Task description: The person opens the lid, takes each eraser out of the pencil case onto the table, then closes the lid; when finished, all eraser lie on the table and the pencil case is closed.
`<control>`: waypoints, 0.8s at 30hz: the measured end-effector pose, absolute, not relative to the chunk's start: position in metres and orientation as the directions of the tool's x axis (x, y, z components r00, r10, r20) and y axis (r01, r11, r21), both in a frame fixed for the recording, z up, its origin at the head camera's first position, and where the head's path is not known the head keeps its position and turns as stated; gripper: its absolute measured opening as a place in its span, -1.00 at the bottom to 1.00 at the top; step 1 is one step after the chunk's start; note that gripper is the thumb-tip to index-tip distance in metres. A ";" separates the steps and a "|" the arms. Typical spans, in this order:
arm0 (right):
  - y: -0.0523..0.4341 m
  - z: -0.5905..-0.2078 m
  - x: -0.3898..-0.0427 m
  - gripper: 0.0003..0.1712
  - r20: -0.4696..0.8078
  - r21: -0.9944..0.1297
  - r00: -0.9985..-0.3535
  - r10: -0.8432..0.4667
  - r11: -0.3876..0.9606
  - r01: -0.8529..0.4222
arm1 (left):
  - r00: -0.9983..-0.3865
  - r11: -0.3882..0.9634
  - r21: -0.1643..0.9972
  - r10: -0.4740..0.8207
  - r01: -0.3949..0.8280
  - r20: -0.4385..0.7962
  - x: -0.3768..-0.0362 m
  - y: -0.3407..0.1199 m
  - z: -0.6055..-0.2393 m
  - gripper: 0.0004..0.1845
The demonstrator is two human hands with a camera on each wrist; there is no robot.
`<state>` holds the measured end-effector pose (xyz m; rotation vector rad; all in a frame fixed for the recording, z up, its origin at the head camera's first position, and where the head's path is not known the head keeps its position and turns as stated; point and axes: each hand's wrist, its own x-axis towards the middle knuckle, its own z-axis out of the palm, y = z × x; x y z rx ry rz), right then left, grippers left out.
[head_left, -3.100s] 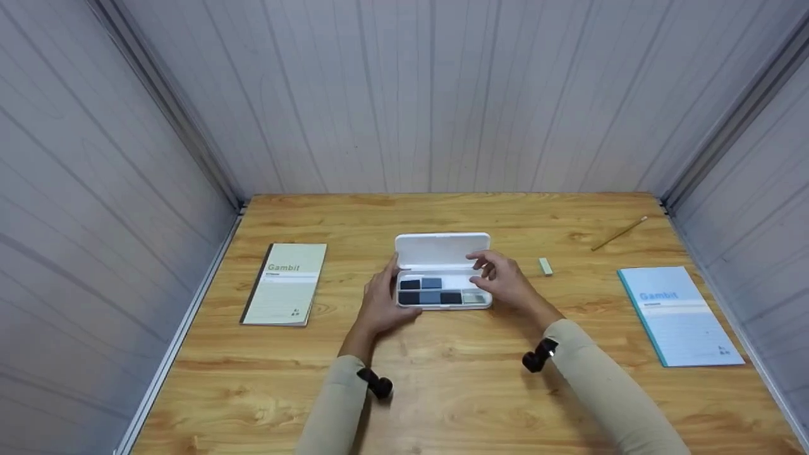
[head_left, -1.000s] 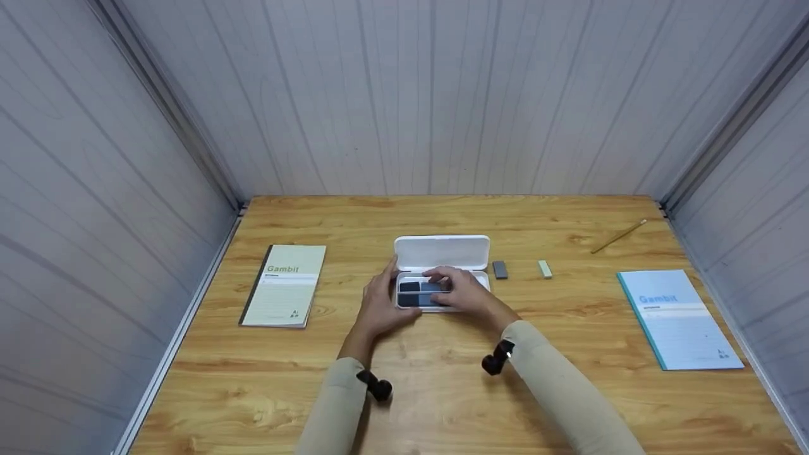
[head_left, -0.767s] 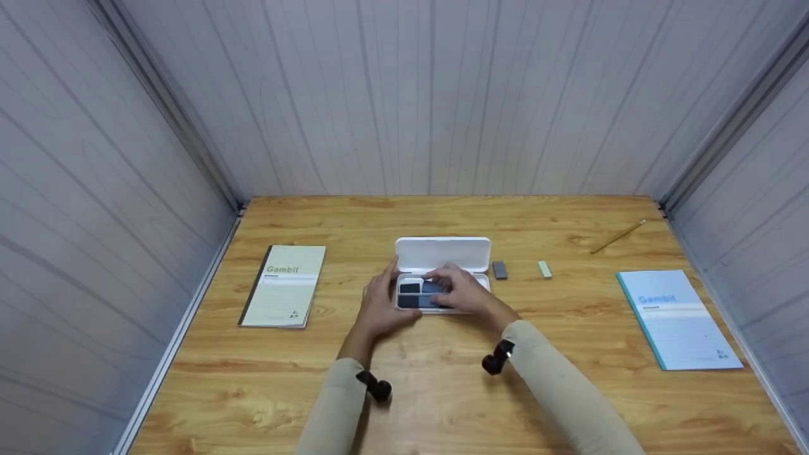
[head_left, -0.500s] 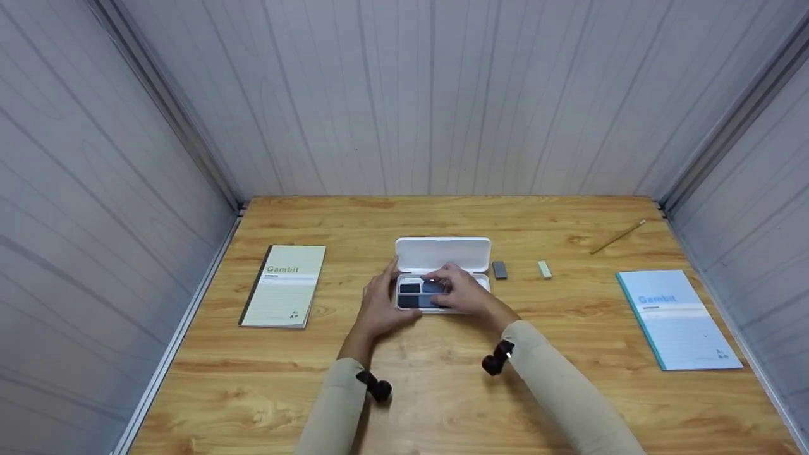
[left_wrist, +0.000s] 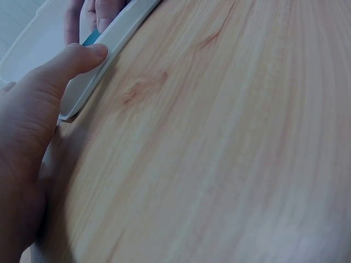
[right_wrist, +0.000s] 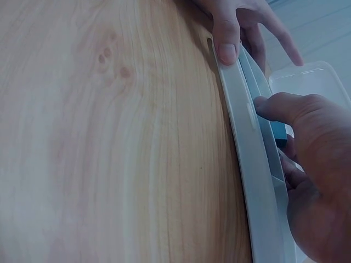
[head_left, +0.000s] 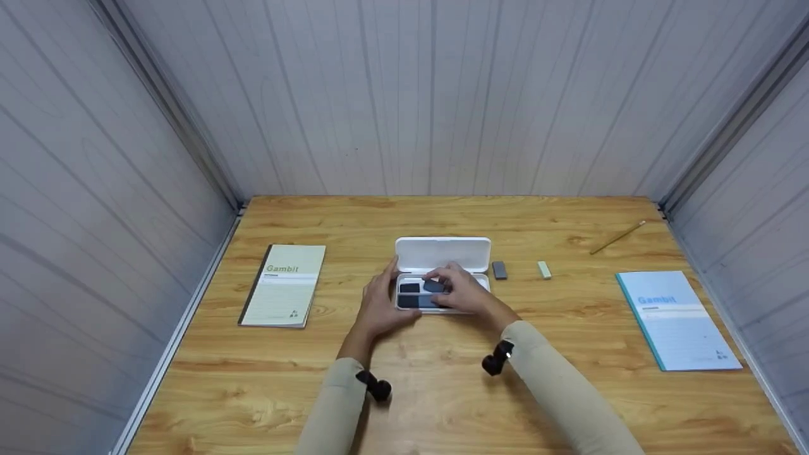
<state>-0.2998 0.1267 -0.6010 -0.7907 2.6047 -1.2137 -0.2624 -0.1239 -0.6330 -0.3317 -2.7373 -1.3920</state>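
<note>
A white case lies open at the table's middle, lid standing up at the back, with dark and blue blocks in its tray. My left hand grips the case's left end, thumb on the front rim and fingers behind. My right hand reaches into the tray from the right and pinches a blue-grey block between thumb and fingers. In the right wrist view the thumb presses inside the rim against a teal block. The tray's right half is hidden by this hand.
A dark grey block and a pale block lie just right of the case. A pencil is at the back right, a blue notebook right, a green notebook left. Grey walls enclose the wooden table.
Three seconds ago my right hand hovered over the tray's right end; a dark grey block now lies beside the case and the hand is at the tray's middle. The left hand stayed put.
</note>
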 end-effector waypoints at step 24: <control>0.126 -0.598 -0.297 -0.47 0.120 -0.808 -0.868 -0.482 0.461 -0.368 | -0.974 0.570 0.792 0.168 0.220 0.149 -0.262 -0.124 -0.631 0.42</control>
